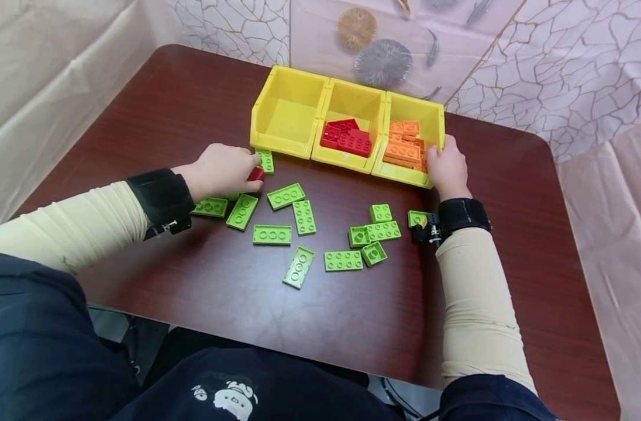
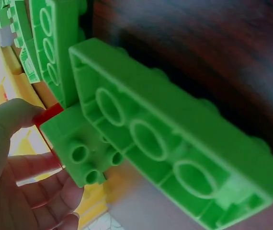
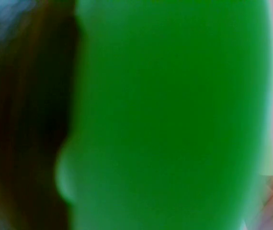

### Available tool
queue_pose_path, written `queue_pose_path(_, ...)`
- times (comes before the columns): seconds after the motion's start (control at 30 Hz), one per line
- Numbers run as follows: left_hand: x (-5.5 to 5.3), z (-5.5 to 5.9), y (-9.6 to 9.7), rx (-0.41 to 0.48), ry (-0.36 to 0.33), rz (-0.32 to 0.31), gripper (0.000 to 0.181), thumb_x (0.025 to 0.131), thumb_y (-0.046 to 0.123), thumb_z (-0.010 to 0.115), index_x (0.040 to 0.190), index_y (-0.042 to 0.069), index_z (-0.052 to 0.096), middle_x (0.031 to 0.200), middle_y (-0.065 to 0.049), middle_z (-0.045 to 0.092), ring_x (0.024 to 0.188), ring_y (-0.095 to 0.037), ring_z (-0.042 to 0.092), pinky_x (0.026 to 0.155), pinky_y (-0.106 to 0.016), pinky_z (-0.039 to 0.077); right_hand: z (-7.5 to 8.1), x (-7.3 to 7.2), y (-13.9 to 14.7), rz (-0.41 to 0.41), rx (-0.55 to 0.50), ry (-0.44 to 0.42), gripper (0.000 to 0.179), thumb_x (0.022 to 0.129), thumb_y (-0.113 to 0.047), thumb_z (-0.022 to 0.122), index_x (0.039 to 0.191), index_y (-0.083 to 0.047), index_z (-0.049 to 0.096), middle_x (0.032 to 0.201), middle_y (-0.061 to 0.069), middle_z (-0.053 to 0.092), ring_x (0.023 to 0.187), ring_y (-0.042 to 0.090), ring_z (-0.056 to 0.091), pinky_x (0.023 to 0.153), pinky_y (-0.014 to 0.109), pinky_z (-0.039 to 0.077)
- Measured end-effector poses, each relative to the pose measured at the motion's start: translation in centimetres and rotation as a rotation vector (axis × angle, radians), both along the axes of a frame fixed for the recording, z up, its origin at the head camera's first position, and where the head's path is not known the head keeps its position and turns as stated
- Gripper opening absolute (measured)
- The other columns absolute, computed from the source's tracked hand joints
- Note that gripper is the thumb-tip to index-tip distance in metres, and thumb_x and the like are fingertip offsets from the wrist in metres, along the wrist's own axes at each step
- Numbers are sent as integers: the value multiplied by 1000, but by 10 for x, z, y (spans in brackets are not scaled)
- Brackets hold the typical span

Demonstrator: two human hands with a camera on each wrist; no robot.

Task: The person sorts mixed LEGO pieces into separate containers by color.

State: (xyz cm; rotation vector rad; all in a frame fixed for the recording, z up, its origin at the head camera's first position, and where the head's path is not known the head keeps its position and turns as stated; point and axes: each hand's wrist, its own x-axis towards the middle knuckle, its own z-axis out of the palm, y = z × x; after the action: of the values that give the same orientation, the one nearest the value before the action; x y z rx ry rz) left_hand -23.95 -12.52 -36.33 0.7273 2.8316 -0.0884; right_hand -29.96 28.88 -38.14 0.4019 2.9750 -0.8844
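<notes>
My left hand [image 1: 223,169] pinches a red brick [image 1: 256,174] between thumb and fingers, close to the table left of the bins. In the left wrist view, a small green brick [image 2: 81,143] hides much of the red brick [image 2: 48,115]. Beside it lies a larger, upturned green brick [image 2: 175,134]. My right hand [image 1: 448,166] grips the right side wall of the yellow bin [image 1: 434,120] that holds orange bricks [image 1: 403,151]. A blurred green brick [image 3: 175,115] fills most of the right wrist view, hiding nearly all of that hand.
The middle yellow bin [image 1: 352,96] contains several red bricks [image 1: 347,139]; the left yellow bin [image 1: 294,120] shows a bare floor. Several green bricks [image 1: 272,235] lie scattered on the brown table [image 1: 236,275], some upturned. One green brick [image 1: 416,218] lies by the right wrist.
</notes>
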Motion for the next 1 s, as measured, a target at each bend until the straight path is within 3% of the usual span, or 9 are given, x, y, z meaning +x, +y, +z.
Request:
queue_pose_path(0.5, -1, 30, 21, 129, 113, -73, 33, 86, 35, 58, 103, 7, 57, 86, -10, 56, 70, -28, 54, 60, -39, 46, 0, -1, 0, -6, 4, -5, 53, 98, -36, 26, 147, -16, 21, 129, 18, 49, 108, 34, 49, 89, 47, 39)
queue_pose_path(0.77, -11, 46, 62, 201, 223, -194, 31, 87, 31, 56, 107, 7, 56, 88, -9, 54, 74, -26, 54, 59, -42, 45, -2, -3, 3, 2, 19, 12, 52, 98, -36, 26, 146, -15, 23, 130, 18, 49, 108, 34, 50, 90, 48, 38)
queue_pose_path(1.0, -32, 54, 100, 238, 285, -296, 35, 89, 29, 55, 115, 5, 55, 94, -12, 53, 83, -29, 53, 65, -45, 46, -1, -2, 2, -6, 4, -4, 53, 99, -36, 28, 147, -16, 20, 132, 17, 48, 109, 33, 50, 91, 47, 39)
